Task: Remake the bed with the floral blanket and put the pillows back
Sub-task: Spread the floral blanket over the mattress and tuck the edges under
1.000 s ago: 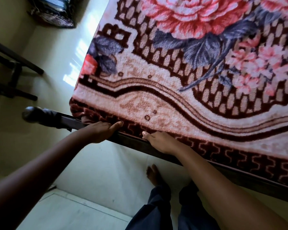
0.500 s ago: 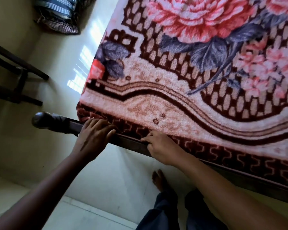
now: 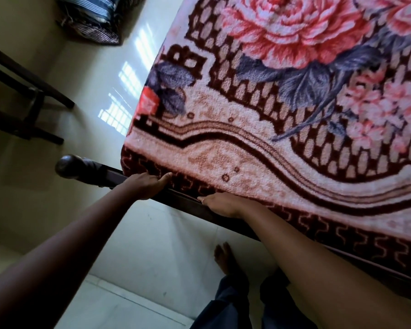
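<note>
Well to the left of the hands, a dark wooden piece of furniture (image 3: pixel 22 91) is seen standing on the pale glossy tiled floor (image 3: pixel 100 74). Beyond the hands and to their left, a dark striped cloth bundle (image 3: pixel 90 17) lies on that floor; it may be a pillow, but this cannot be told. Just left of the left hand (image 3: pixel 147 186), the dark wooden bed rail (image 3: pixel 183 201) ends in a rounded knob (image 3: pixel 69 166).

The left hand is laid against the maroon hem of the thick pink-and-maroon floral blanket (image 3: pixel 271 162), fingers straight and thumb stretched toward the right hand (image 3: pixel 221 205). The right hand is pressed flat at the hem just beside the rail. Its fingers are hidden under the cloth, so whether anything is pinched cannot be told.

The blanket is spread over the bed beyond and to the right of both hands. The hem is judged to be in the course of being tucked. A loose corner could be left near the knob if the push is uneven, and the pattern could be dragged askew by too hard a pull.

The long axis appears to run away from the hands, and the bordered short edge faces them.
</note>
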Tool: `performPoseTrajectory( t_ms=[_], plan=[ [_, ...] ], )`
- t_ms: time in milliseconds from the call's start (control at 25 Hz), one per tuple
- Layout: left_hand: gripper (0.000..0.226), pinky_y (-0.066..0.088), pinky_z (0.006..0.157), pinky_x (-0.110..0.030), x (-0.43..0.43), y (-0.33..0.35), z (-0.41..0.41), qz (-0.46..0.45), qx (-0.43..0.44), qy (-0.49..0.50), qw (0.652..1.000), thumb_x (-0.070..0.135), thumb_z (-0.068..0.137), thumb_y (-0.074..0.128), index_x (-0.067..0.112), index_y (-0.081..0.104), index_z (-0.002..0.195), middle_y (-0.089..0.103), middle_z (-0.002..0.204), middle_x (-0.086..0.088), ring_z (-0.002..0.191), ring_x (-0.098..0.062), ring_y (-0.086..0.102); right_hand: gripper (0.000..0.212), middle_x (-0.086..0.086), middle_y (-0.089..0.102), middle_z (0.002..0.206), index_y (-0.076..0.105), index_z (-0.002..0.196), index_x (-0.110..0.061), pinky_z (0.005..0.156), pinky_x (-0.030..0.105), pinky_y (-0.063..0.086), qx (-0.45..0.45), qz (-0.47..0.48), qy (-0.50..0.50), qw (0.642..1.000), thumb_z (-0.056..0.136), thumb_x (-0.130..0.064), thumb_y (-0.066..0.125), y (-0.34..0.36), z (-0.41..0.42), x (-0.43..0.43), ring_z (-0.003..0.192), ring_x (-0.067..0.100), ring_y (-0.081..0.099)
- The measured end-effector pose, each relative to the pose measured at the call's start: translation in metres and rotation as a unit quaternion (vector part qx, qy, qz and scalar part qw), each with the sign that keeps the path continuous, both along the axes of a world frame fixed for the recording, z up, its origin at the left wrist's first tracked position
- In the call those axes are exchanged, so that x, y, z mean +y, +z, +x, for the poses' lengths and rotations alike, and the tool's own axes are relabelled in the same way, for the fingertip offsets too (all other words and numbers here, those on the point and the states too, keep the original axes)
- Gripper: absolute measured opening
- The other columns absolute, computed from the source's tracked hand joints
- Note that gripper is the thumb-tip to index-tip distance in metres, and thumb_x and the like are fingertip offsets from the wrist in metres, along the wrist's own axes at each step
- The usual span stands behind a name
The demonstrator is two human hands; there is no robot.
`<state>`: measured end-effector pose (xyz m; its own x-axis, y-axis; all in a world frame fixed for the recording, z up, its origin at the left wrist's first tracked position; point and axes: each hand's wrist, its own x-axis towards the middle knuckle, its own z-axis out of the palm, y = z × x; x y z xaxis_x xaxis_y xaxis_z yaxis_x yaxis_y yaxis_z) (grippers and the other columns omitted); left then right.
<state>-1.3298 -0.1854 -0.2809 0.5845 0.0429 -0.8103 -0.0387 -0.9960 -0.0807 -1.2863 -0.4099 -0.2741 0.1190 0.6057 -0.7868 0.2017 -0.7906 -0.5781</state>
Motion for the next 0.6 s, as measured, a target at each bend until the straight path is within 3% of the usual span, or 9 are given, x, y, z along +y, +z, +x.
performPoseTrajectory(
  t_ms=[80,120,160,200,240,320,400,480,600],
  plan=[
    [0.048,0.036,0.100,-0.035,0.001,-0.002,-0.004,-0.014,-0.039,0.013,0.999,0.033,0.103,0.023,0.021,0.017,0.149,0.043,0.142,-0.012,0.128,-0.030,0.042,0.046,0.008,0.035,0.149,0.024,0.148,-0.018,0.108,0.029,0.027,0.000,0.012,-0.055,0.998,0.104,-0.030,0.017,-0.003,-0.008,-0.006,0.134,0.022,0.037],
    [0.047,0.036,0.096,-0.034,-0.002,0.001,-0.008,-0.030,-0.080,0.023,0.996,0.039,0.101,0.022,0.023,0.037,0.142,0.053,0.133,-0.008,0.123,-0.028,0.048,0.044,0.011,0.053,0.133,0.032,0.146,-0.020,0.092,0.024,0.040,-0.015,0.024,-0.099,0.995,0.104,-0.031,0.023,0.000,-0.015,-0.010,0.110,0.020,0.056],
    [0.054,0.036,0.092,-0.034,-0.004,0.003,-0.016,-0.061,-0.137,0.049,0.988,0.048,0.097,0.019,0.022,0.055,0.128,0.063,0.119,-0.005,0.113,-0.026,0.055,0.041,0.011,0.063,0.113,0.040,0.142,-0.023,0.070,0.019,0.043,-0.033,0.038,-0.152,0.987,0.102,-0.032,0.031,0.006,-0.021,-0.014,0.076,0.014,0.059],
    [0.062,0.036,0.087,-0.034,-0.007,0.001,-0.029,-0.103,-0.220,0.069,0.968,0.052,0.092,0.017,0.020,0.067,0.112,0.069,0.104,-0.005,0.102,-0.027,0.060,0.038,0.010,0.066,0.104,0.048,0.137,-0.026,0.056,0.017,0.038,-0.050,0.050,-0.203,0.977,0.100,-0.032,0.038,0.014,-0.027,-0.018,0.056,0.010,0.050],
    [0.062,0.037,0.084,-0.035,-0.009,-0.002,-0.041,-0.138,-0.288,0.095,0.943,0.051,0.090,0.021,0.016,0.072,0.098,0.070,0.093,-0.006,0.092,-0.029,0.063,0.036,0.009,0.067,0.107,0.053,0.132,-0.026,0.055,0.018,0.038,-0.066,0.062,-0.239,0.967,0.098,-0.032,0.043,0.021,-0.033,-0.021,0.052,0.009,0.049],
    [0.037,0.042,0.082,-0.033,-0.012,-0.001,-0.060,-0.207,-0.400,0.155,0.879,0.034,0.091,0.045,0.008,0.072,0.089,0.067,0.093,-0.009,0.087,-0.030,0.063,0.033,0.006,0.064,0.119,0.058,0.127,-0.022,0.069,0.022,0.042,-0.092,0.074,-0.286,0.951,0.097,-0.028,0.048,0.035,-0.041,-0.028,0.078,0.017,0.064],
    [0.016,0.047,0.084,-0.035,-0.024,0.007,-0.071,-0.227,-0.444,0.214,0.840,0.016,0.088,0.061,0.005,0.071,0.094,0.066,0.099,-0.010,0.092,-0.029,0.062,0.030,0.007,0.065,0.117,0.059,0.125,-0.019,0.073,0.025,0.044,-0.113,0.075,-0.324,0.936,0.097,-0.024,0.049,0.050,-0.045,-0.032,0.095,0.027,0.064],
    [0.016,0.048,0.089,-0.036,-0.037,0.021,-0.080,-0.238,-0.438,0.260,0.827,0.012,0.087,0.063,0.006,0.070,0.101,0.067,0.104,-0.009,0.097,-0.028,0.061,0.028,0.010,0.066,0.114,0.060,0.122,-0.019,0.073,0.029,0.047,-0.128,0.068,-0.355,0.923,0.097,-0.022,0.049,0.066,-0.045,-0.033,0.094,0.029,0.063],
    [0.023,0.040,0.084,-0.020,-0.053,0.041,-0.084,-0.305,-0.370,0.373,0.794,0.012,0.091,0.059,0.005,0.067,0.110,0.063,0.113,-0.011,0.101,-0.027,0.061,0.028,0.006,0.060,0.125,0.061,0.122,-0.016,0.091,0.031,0.045,-0.115,0.067,-0.388,0.912,0.098,-0.022,0.047,0.086,-0.038,-0.029,0.113,0.023,0.056]
  ],
)
